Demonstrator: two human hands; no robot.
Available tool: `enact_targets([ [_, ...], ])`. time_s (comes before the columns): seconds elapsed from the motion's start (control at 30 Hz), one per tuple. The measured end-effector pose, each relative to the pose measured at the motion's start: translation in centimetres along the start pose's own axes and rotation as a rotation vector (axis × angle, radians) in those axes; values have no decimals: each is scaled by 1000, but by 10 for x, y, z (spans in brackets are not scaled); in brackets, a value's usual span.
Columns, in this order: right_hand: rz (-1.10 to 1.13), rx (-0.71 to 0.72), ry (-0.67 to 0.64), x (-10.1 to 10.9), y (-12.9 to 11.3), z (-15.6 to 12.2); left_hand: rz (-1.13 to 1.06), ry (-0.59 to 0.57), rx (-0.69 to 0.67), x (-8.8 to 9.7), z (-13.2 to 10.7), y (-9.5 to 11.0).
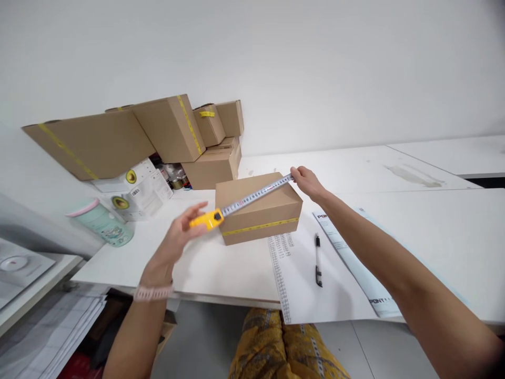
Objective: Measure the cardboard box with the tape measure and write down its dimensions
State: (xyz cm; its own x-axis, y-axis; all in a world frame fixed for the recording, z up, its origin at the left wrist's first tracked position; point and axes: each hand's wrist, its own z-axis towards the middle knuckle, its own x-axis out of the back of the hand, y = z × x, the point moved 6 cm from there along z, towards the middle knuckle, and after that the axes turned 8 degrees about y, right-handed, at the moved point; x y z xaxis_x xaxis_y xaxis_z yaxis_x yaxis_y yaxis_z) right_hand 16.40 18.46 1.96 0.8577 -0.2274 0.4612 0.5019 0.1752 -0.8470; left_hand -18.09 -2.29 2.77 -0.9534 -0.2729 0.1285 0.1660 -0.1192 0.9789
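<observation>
My left hand [184,227] is closed round the yellow case of a tape measure [208,220], some fingers lifted and a little blurred. From the case a marked silver blade [254,197] runs slantwise up to the right. The blade's far end is pinched by my right hand [305,180], near the box's back right corner. Beneath the blade, a brown cardboard box [256,216] with a yellow strip along its front side stands on the white table. Whether the blade touches the box top, I cannot tell.
Several cardboard boxes [168,129] are stacked at the back left against the wall. A mint-green tumbler [103,223] leans near white boxes with avocado pictures [138,192]. Right of the box lie a spiral notebook [295,284], a black pen [317,260] and a pale blue packet [357,266].
</observation>
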Motion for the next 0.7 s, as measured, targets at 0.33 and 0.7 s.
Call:
enact_targets([
  [0.33, 69, 236, -396, -53, -57, -12, -750, -417, 522, -167, -138, -63],
  [0.7, -198, 256, -336, -73, -53, 9, -771, -274, 474, -183, -70, -15],
])
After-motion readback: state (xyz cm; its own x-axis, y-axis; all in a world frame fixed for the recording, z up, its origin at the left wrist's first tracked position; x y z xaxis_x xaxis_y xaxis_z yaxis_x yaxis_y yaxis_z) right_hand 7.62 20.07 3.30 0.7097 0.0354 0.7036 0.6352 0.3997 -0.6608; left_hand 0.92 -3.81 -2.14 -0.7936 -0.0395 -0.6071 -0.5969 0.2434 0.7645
